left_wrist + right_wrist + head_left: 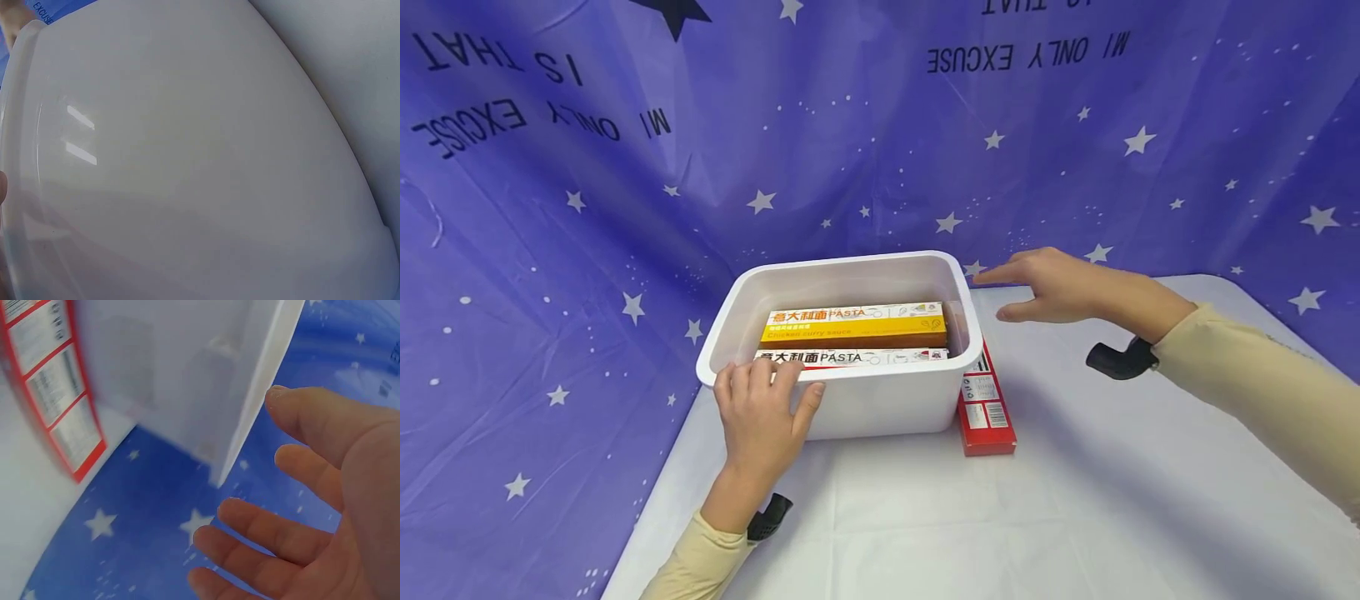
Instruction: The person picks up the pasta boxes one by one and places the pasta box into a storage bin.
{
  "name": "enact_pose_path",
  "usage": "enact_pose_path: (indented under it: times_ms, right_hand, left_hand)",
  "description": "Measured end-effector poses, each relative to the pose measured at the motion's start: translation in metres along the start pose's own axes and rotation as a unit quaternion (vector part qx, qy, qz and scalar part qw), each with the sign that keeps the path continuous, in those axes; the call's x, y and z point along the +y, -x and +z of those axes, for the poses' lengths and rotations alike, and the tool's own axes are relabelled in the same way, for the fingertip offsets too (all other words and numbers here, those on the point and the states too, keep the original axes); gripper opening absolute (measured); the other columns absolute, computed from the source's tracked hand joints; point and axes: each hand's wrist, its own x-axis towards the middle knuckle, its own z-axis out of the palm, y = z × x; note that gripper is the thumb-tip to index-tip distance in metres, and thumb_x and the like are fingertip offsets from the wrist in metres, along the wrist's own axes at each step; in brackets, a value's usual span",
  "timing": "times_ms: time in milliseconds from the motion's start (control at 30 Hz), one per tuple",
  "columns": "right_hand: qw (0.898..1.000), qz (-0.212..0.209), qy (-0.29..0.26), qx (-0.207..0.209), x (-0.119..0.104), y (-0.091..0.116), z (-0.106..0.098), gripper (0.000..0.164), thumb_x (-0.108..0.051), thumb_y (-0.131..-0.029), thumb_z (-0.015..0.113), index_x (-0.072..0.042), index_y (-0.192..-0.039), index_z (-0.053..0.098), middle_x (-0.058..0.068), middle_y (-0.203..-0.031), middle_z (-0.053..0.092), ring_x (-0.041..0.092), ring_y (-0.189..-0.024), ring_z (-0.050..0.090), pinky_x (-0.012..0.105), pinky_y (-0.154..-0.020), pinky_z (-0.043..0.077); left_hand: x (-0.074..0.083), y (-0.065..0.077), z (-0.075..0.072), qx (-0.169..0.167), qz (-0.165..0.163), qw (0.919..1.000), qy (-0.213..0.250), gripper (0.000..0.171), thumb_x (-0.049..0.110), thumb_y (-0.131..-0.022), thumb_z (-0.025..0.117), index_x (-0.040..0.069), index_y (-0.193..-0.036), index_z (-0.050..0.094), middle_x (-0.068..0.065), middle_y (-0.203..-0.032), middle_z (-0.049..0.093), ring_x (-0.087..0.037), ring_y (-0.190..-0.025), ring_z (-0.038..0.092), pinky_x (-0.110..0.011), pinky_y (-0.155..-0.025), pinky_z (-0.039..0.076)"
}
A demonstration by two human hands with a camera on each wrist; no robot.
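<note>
A white plastic bin (880, 404) stands on the table in the head view. My left hand (760, 417) grips its near left rim, fingers hooked over the edge and thumb outside. Inside lie a yellow pasta box (853, 332) and, nearer me, a second pasta box (880, 358) with a white face, partly hidden by the rim. My right hand (1052, 285) hovers just off the bin's right rim, fingers spread and holding nothing; the right wrist view shows the same hand (300, 506) apart from the bin. The left wrist view is mostly bin wall (187, 144).
A red box (987, 417) with a barcode label lies on the table against the bin's right side, partly under its rim. The white-covered table (1075, 500) extends in front and to the right. A purple star-printed curtain (850, 125) hangs behind and to the left.
</note>
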Motion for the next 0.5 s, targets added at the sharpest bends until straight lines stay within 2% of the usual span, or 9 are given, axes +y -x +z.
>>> enact_pose_path:
  times_ms: [167,333,433,500]
  right_hand:
    - [0.999,0.039,-0.006,-0.015,0.021,0.016,0.007,0.058,-0.025,-0.089,0.077,-0.011,-0.142,0.060,0.018,-0.133,0.067,0.030,-0.104,0.066,0.049,-0.082,0.059]
    - [0.999,0.048,-0.017,-0.019,0.036,0.027,0.016,0.062,-0.027,-0.090,0.077,-0.010,-0.145,0.056,0.021,-0.134,0.066,0.038,-0.106,0.069,0.054,-0.083,0.059]
    - [0.998,0.055,-0.017,-0.016,0.039,0.032,0.020,0.061,-0.027,-0.090,0.076,-0.011,-0.145,0.057,0.020,-0.133,0.067,0.032,-0.097,0.069,0.049,-0.079,0.059]
    - [0.998,0.065,-0.016,-0.018,0.040,0.034,0.023,0.060,-0.027,-0.090,0.076,-0.011,-0.144,0.058,0.018,-0.130,0.068,0.024,-0.087,0.065,0.041,-0.073,0.056]
  left_hand:
    - [-0.001,0.001,0.000,-0.002,-0.002,1.0000,0.001,0.063,0.059,-0.105,0.034,0.005,-0.099,0.067,-0.016,-0.086,0.057,-0.040,-0.085,0.049,-0.062,-0.097,0.032]
    - [-0.001,0.002,-0.001,0.002,-0.002,1.0000,-0.001,0.062,0.059,-0.105,0.035,0.006,-0.099,0.067,-0.016,-0.086,0.056,-0.040,-0.084,0.049,-0.062,-0.096,0.032]
    - [-0.001,0.002,-0.001,0.002,-0.002,1.0000,0.001,0.062,0.059,-0.105,0.035,0.006,-0.099,0.066,-0.016,-0.087,0.056,-0.040,-0.085,0.049,-0.062,-0.096,0.032]
    - [-0.001,0.002,-0.001,0.001,-0.002,1.0000,0.002,0.062,0.059,-0.105,0.035,0.006,-0.099,0.066,-0.016,-0.087,0.057,-0.040,-0.085,0.049,-0.062,-0.097,0.031]
